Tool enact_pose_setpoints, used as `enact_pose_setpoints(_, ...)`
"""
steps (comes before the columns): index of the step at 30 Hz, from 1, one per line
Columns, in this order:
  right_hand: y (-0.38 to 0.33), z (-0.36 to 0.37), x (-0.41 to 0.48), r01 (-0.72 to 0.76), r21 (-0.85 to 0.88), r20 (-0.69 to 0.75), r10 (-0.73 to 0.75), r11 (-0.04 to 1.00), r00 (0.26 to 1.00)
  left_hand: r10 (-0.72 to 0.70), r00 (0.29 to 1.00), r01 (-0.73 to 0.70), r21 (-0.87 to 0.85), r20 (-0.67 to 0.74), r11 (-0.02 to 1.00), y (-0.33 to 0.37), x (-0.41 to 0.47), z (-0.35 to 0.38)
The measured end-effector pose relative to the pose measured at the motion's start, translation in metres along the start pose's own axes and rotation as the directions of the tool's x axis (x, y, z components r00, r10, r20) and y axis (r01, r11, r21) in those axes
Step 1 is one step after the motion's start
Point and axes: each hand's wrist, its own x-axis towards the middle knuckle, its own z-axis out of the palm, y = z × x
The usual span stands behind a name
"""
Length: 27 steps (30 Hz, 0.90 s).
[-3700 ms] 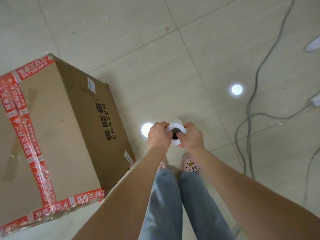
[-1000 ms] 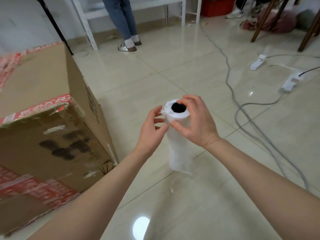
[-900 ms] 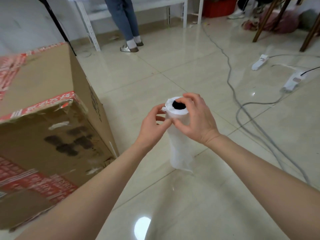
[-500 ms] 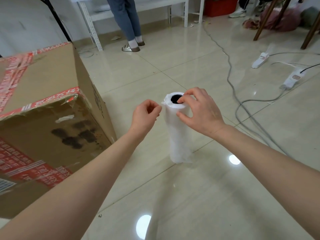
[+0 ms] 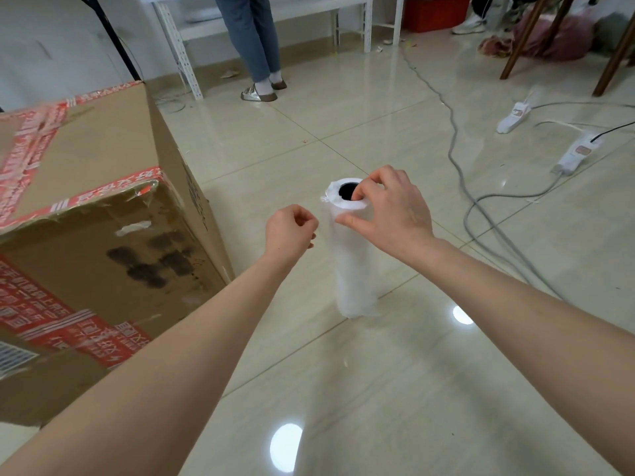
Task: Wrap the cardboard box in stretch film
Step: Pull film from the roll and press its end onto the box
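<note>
your right hand grips the top of the one roll of stretch film: the thumb presses its side and a fingertip hooks into the dark round core. the roll is a tall white cylinder, cloudy and faintly wrinkled, held upright in front of you, to the right of the cardboard box. you cannot tell whether its lower end meets the floor.

your left hand sits just beside the roll's upper side with its fingers curled in toward the palm. whether they pinch a clear edge of film cannot be told.

the single box is brown corrugated card, big and square-edged, standing at your left, apart from the roll. bands of red printed tape run along its edges and across its top, glossy and crinkled at the near corner. dark smudges mark the face toward you.

the floor is pale glossy tile with thin grout lines and round spots of reflected light. a white power strip and a second power strip lie at the far right, with grey cables snaking between them and you. another person's legs, in blue jeans, stand by a white metal shelf frame.
</note>
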Motion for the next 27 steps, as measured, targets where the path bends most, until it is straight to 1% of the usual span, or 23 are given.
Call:
enact_pose_setpoints(1, -0.001, 0.0, 0.0, -0.014, -0.009, 0.011, 0.014, 1.0, 1.0, -0.024, 1.0, 0.024, -0.023, -0.008, 0.999, -0.001, 0.001, -0.001)
enact_pose_setpoints(2, -0.002, 0.0, 0.001, -0.022, -0.01, 0.014, 0.023, 1.0, 1.0, -0.043, 0.999, 0.044, -0.044, 0.017, 0.998, -0.001, 0.0, -0.001)
enact_pose_setpoints(5, -0.005, 0.002, 0.002, -0.023, 0.007, 0.009, 0.023, 1.0, 1.0, -0.052, 0.976, 0.064, -0.052, 0.21, 0.997, 0.001, -0.004, 0.006)
enact_pose_setpoints(6, -0.005, 0.003, 0.002, -0.022, 0.007, 0.01, 0.022, 1.0, 1.0, -0.036, 0.974, 0.045, -0.035, 0.223, 0.998, 0.002, -0.006, 0.009)
enact_pose_setpoints(11, -0.008, 0.003, 0.004, -0.019, 0.0, 0.0, 0.019, 1.0, 1.0, -0.001, 0.995, 0.002, -0.015, 0.097, 1.0, 0.002, -0.006, 0.009)
enact_pose_setpoints(13, -0.009, 0.005, 0.004, -0.008, -0.017, 0.002, 0.008, 1.0, 1.0, -0.017, 0.994, 0.021, -0.033, 0.104, 0.999, -0.001, -0.005, 0.006)
enact_pose_setpoints(16, -0.009, 0.006, 0.006, 0.01, -0.01, 0.005, -0.01, 1.0, 1.0, -0.081, 0.992, 0.093, -0.114, 0.101, 0.989, -0.005, -0.005, 0.004)
enact_pose_setpoints(19, -0.007, 0.006, 0.007, 0.032, 0.027, 0.011, -0.032, 0.999, 0.999, -0.13, 0.986, 0.151, -0.225, 0.106, 0.963, -0.004, -0.004, 0.003)
enact_pose_setpoints(24, -0.002, -0.001, 0.012, 0.037, 0.055, 0.055, -0.04, 0.998, 0.998, -0.239, 0.968, 0.253, -0.317, 0.08, 0.914, -0.003, -0.003, 0.001)
enact_pose_setpoints(26, 0.0, -0.003, 0.012, 0.024, 0.062, 0.054, -0.027, 0.998, 0.998, -0.24, 0.967, 0.256, -0.326, 0.087, 0.91, -0.006, -0.002, 0.001)
enact_pose_setpoints(27, 0.001, -0.003, 0.011, 0.013, 0.064, 0.051, -0.016, 0.998, 0.999, -0.219, 0.97, 0.242, -0.319, 0.107, 0.916, -0.007, -0.002, 0.002)
